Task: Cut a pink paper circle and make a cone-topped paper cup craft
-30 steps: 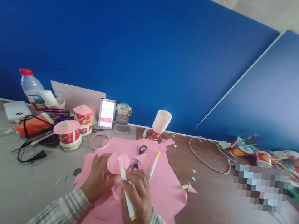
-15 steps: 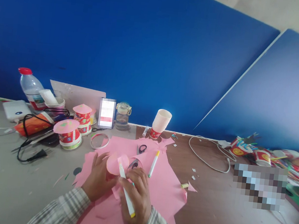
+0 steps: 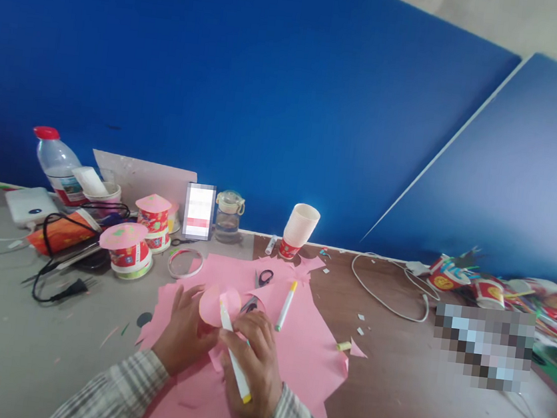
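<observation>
My left hand (image 3: 182,332) is closed around a cup topped with a round pink paper disc (image 3: 217,304), holding it over the pink paper sheets (image 3: 302,352). My right hand (image 3: 253,364) grips a white marker (image 3: 234,358) with a yellow end, its tip touching the disc. Both sleeves are grey plaid. The cup body is mostly hidden by my fingers.
A second marker (image 3: 286,304) and scissors (image 3: 263,278) lie on the pink paper. Decorated cups with pink tops (image 3: 128,249), a tape ring (image 3: 185,263), a water bottle (image 3: 56,167), a jar (image 3: 228,217), stacked paper cups (image 3: 297,230) and cables (image 3: 390,289) stand behind. Craft clutter (image 3: 490,290) fills the right.
My hands have shifted very slightly; the marker tip stays on the pink disc. Nothing else has moved.
</observation>
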Demonstrator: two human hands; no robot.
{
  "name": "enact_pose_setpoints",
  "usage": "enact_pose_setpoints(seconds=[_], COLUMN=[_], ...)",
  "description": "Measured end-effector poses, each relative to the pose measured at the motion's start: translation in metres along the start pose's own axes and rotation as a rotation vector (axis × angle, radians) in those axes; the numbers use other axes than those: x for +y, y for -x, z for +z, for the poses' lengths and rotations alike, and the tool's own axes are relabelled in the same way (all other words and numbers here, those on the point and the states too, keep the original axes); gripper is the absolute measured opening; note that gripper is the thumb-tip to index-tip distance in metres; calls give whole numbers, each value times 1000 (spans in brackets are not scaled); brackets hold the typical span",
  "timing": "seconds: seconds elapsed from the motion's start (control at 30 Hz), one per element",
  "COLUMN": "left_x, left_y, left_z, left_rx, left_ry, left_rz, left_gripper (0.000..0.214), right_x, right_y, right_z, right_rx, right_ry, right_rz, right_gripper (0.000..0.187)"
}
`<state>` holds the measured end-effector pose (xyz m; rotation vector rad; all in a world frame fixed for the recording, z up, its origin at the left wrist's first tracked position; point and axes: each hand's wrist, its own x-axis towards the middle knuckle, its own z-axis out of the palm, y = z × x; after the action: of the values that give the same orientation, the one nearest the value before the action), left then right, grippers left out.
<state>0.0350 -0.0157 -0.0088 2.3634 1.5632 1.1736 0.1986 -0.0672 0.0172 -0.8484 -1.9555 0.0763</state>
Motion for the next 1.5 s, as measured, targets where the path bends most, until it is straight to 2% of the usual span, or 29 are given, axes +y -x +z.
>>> enact_pose_setpoints(seconds=[0.53, 0.83, 1.07, 1.2, 1.37, 1.5], left_x=[1, 1, 0, 2, 8, 11], left_y=[-1, -1, -1, -3, -5, -6], left_z=[-1, -1, -1, -3, -7, -9], left_rx=[7, 17, 6, 4, 6, -14], left_ry=[21, 20, 46, 71, 131, 153], left_rz=[3, 9, 1, -5, -45, -57], left_gripper=[56, 58, 56, 56, 56, 52], right_x=[-2, -6, -8, -6, -6, -6], right_y=[3, 8, 7, 11, 10, 5], right_z=[-2, -11, -15, -13, -10, -10], right_rx=[-34, -26, 8, 70, 132, 119], right_ry=[-26, -60, -85, -67, -73, -95], right_rz=[35, 60, 59, 71, 72, 79], right_gripper=[36, 34, 26, 22, 26, 28])
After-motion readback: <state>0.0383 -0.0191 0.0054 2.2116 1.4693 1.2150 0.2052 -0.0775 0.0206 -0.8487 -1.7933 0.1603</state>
